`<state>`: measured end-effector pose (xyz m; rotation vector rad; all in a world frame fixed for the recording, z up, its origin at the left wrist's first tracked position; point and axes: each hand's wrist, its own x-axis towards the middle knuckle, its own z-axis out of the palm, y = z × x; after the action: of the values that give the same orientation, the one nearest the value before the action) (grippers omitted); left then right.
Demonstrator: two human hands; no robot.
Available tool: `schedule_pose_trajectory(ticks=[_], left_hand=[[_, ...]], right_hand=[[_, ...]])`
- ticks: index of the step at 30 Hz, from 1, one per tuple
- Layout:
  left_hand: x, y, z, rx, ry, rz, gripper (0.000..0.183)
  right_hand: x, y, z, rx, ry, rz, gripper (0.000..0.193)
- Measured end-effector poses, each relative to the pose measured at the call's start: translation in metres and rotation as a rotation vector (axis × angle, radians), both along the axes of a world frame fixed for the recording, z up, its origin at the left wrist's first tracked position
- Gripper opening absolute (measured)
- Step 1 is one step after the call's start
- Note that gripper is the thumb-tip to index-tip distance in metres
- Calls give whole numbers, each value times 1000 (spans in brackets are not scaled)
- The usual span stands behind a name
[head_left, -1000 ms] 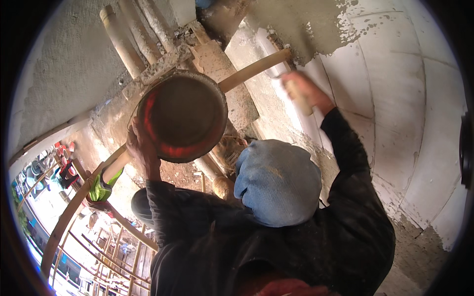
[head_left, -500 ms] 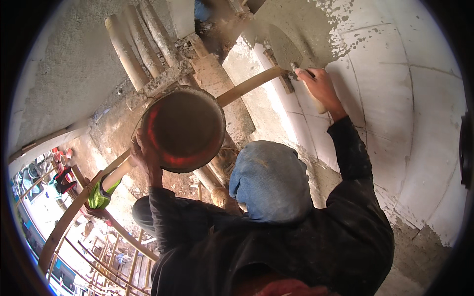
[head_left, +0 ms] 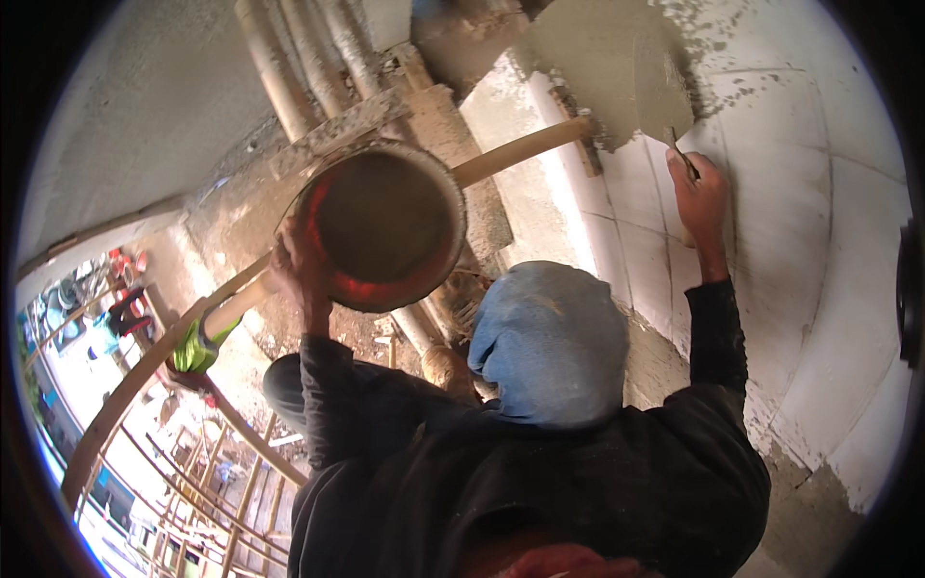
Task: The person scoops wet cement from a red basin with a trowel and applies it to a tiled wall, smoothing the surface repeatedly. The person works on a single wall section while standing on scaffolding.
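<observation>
Grey mortar [head_left: 583, 72] coats the wall [head_left: 771, 212] beyond my right hand [head_left: 703, 193], clenched round the trowel [head_left: 665, 101], while my left hand [head_left: 303, 276] grasps the bucket [head_left: 355, 290] at its right, which could spill should that hold slacken.

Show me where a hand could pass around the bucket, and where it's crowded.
It looks open between the bucket and the right hand, below the wooden strip and above the blue cloth; depth is unclear. Crowded: the bucket's left, with the left hand and curved rail; above it, round poles.
</observation>
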<state>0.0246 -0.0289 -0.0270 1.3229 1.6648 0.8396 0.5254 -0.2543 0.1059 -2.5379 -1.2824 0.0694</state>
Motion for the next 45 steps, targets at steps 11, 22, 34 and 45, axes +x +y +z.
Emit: schedule_pose_trajectory(ticks=[11, 22, 34, 45], left_hand=[[-9, -6, 21, -259, -272, -71, 55], [-61, -115, -62, -512, -442, -140, 22], [-31, -122, 23, -688, -708, 57, 43], [-23, -151, 259, -785, -684, 305, 26]], right_hand=[[-175, 134, -6, -254, -29, 813, 23], [-210, 184, -84, -72, -451, 1130, 14], [-203, 143, -9, -454, 199, 871, 17], [-233, 102, 120, -406, 301, 1049, 26]])
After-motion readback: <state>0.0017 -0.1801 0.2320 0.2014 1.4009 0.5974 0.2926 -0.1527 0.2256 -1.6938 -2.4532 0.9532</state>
